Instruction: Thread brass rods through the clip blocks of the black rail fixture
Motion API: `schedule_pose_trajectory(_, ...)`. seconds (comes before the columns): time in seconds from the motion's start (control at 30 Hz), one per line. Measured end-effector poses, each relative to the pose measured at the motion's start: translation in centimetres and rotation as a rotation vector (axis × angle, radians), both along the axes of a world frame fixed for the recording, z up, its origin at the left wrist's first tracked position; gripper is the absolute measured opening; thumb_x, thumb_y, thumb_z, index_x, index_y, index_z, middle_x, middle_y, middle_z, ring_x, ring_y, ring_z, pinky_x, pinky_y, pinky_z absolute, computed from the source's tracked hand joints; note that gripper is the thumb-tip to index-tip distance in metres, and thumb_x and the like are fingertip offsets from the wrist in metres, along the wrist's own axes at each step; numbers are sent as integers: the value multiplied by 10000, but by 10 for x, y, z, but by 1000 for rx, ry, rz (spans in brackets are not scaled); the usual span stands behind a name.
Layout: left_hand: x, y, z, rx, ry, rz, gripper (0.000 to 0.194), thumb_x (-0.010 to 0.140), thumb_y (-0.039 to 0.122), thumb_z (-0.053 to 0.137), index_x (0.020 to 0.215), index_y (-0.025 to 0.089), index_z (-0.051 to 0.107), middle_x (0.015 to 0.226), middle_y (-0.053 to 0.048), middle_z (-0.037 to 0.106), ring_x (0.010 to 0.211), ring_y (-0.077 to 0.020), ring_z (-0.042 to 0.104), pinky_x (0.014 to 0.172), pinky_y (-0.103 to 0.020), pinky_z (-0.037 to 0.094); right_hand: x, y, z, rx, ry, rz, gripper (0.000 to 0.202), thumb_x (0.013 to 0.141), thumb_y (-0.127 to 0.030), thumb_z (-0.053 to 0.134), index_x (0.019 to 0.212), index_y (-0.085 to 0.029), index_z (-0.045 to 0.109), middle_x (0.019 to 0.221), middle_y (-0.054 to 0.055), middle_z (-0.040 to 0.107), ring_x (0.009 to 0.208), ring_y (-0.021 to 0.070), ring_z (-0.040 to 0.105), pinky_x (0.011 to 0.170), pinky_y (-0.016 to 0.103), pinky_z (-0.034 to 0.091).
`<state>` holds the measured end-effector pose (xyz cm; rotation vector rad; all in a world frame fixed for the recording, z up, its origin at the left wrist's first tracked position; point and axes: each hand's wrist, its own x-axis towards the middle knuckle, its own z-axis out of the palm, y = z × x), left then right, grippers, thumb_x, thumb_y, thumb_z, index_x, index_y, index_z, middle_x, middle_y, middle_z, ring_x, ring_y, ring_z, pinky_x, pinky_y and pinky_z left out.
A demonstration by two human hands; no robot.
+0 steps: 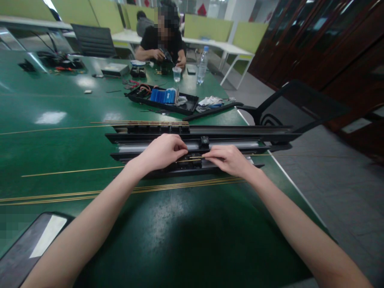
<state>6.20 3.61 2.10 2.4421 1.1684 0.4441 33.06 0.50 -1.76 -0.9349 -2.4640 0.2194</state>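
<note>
Several long black rails (207, 138) lie side by side across the green table, with small black blocks between them. My left hand (166, 151) is closed over the nearer rails, thumb and fingertips together. Facing it, my right hand (227, 159) pinches a thin brass rod (196, 158) near a black block. The rod runs leftward under my left hand; whether those fingers grip it too is unclear. More brass rods (180, 185) lie in front of the rails, and others (144, 122) rest on the far rail.
Beyond the rails are a black tray (186, 105) with blue parts, white gloves (211, 103), a bottle (202, 66) and a cup (177, 74). A person (163, 44) works across the table. A black chair (303, 106) stands right; a phone-like device (21, 244) lies front left.
</note>
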Motion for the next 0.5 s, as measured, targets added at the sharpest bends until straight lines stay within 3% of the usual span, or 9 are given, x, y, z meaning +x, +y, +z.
schedule_pose_trajectory(0.27, -3, -5, 3, 18, 182, -114, 461, 819, 513, 675, 1173, 223, 735, 1089, -61, 731, 951, -229, 680, 841, -297, 508, 2, 0, -3, -11, -16, -3, 231, 988, -211, 535, 1074, -194, 749, 909, 64, 718, 740, 161, 641, 661, 273, 435)
schedule_pose_trajectory(0.5, 2, -8, -2, 37, 235, -123, 481, 809, 502, 680, 1211, 239, 709, 1183, -61, 722, 1057, -255, 673, 929, -320, 496, 6, 1, -2, -24, -23, -5, 230, 987, -210, 540, 1083, -193, 749, 928, 65, 725, 753, 164, 653, 667, 269, 437)
